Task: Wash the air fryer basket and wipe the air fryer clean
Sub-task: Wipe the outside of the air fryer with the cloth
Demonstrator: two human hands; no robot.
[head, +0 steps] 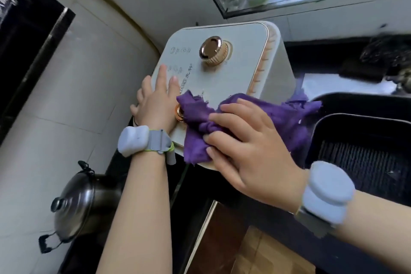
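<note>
Far left of both hands, low: steel pot with its lid on, black knob and side handle showing.

Left hand lies flat on the white air fryer, fingers straight and spread, pressing its top panel near the left edge. Fingertips reach the printed icons. Pale sensor band on that wrist.

Beyond the left fingertips, up the panel: gold dial. A second gold knob sits between the two hands, partly under cloth.

Right hand holds a purple rag against the fryer's near edge; fingers curl into bunched cloth, thumb on top. The rag trails off past the knuckles to the right.

Right of the right hand: dark basket, ribbed floor visible, sitting beside the fryer.
</note>
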